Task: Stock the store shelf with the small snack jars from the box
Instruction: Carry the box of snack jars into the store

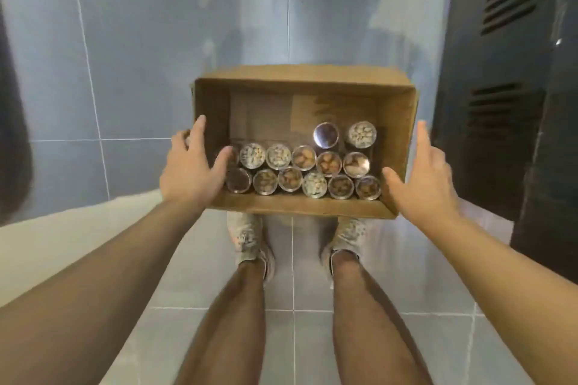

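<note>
Across the whole frame a grey tiled floor (131,87) is spreading out beneath the person, with a dark louvred cabinet (513,78) running down the right edge. At the centre a cardboard box (300,75) is sitting open on the floor just ahead of the person's shoes (247,241), its long axis lying left to right across the picture. Inside, the snack jars (300,170) are standing upright, lids toward the camera, packed in two touching rows along the near wall, with two more jars standing behind them toward the right; the far half of the box is showing bare cardboard. No shelf is showing anywhere. The left hand (190,166) is reaching over the box's left wall, its fingers spread and nearly straight, the thumb lying just over the leftmost jars; its grip is holding nothing that I can make out. The right hand (422,178) is hovering outside the right wall, fingers straight and apart, its grip wide and empty. The jars are lying between the two hands, and the left hand looks nearer to them, so the leftmost jars seem the likeliest first pick.
</note>
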`<control>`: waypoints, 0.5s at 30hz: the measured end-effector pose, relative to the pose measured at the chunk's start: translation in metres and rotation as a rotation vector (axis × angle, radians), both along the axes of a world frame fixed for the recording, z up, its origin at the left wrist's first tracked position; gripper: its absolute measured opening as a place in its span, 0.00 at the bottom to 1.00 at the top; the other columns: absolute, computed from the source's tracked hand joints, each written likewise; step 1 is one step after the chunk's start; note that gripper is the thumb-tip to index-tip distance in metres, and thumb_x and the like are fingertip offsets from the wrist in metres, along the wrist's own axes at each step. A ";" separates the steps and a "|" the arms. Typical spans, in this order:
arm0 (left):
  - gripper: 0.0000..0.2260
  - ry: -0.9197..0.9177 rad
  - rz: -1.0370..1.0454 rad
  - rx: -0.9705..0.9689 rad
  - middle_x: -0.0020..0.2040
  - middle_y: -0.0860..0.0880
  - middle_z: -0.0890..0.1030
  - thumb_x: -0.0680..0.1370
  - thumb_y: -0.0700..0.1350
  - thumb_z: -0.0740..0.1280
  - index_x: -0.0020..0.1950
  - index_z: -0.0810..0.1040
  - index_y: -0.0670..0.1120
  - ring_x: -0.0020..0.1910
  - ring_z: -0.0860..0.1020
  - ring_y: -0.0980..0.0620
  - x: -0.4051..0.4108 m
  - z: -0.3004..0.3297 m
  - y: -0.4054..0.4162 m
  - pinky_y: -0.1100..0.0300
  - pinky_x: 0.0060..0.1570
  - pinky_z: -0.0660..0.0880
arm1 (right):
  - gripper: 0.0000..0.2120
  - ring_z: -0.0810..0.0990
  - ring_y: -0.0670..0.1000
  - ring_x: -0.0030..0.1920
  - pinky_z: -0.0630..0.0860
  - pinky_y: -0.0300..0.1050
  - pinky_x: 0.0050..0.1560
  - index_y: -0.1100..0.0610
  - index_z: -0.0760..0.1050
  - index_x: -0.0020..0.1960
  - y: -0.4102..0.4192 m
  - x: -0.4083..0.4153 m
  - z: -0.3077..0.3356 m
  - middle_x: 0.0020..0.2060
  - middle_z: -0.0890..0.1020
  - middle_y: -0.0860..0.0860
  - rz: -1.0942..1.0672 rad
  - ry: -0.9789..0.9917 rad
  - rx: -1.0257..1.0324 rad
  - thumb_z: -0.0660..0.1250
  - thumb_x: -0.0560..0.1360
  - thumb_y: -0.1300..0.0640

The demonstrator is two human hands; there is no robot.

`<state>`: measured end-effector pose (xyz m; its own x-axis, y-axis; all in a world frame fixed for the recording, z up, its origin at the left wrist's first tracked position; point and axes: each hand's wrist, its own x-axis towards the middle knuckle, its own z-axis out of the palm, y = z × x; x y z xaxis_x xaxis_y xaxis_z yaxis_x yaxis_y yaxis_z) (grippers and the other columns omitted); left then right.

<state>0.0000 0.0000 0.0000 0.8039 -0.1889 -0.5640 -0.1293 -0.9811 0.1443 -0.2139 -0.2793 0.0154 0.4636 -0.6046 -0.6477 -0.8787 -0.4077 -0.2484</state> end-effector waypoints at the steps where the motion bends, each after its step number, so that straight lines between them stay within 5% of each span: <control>1: 0.34 -0.012 0.007 0.011 0.79 0.45 0.60 0.80 0.62 0.62 0.82 0.50 0.57 0.73 0.67 0.39 -0.001 -0.015 0.005 0.37 0.62 0.72 | 0.47 0.63 0.65 0.75 0.67 0.63 0.69 0.44 0.37 0.82 0.004 -0.004 -0.014 0.78 0.58 0.61 -0.025 -0.001 0.001 0.69 0.79 0.50; 4: 0.39 -0.031 0.001 0.052 0.81 0.46 0.56 0.81 0.59 0.64 0.83 0.43 0.56 0.75 0.65 0.39 -0.001 -0.056 0.022 0.36 0.62 0.72 | 0.49 0.60 0.64 0.77 0.67 0.64 0.70 0.41 0.31 0.80 0.009 -0.016 -0.054 0.81 0.48 0.56 -0.085 0.046 -0.008 0.69 0.80 0.50; 7: 0.41 -0.086 0.004 0.010 0.82 0.49 0.56 0.81 0.53 0.67 0.83 0.41 0.53 0.75 0.66 0.39 0.003 -0.082 0.030 0.36 0.61 0.73 | 0.50 0.69 0.65 0.72 0.73 0.62 0.64 0.41 0.28 0.79 0.012 -0.020 -0.083 0.81 0.48 0.54 -0.101 0.066 -0.040 0.68 0.81 0.53; 12: 0.44 -0.102 0.019 -0.149 0.75 0.42 0.68 0.81 0.42 0.67 0.82 0.37 0.58 0.66 0.73 0.34 0.008 -0.105 0.040 0.38 0.58 0.73 | 0.51 0.78 0.59 0.53 0.73 0.53 0.45 0.40 0.26 0.78 0.009 -0.017 -0.111 0.77 0.64 0.59 -0.083 0.026 -0.088 0.67 0.81 0.60; 15: 0.44 -0.074 0.052 -0.208 0.62 0.37 0.80 0.81 0.39 0.66 0.81 0.37 0.63 0.57 0.78 0.32 0.015 -0.114 0.050 0.44 0.56 0.74 | 0.49 0.73 0.51 0.39 0.70 0.51 0.43 0.40 0.27 0.79 0.008 -0.018 -0.118 0.66 0.75 0.64 -0.116 -0.011 -0.092 0.65 0.82 0.61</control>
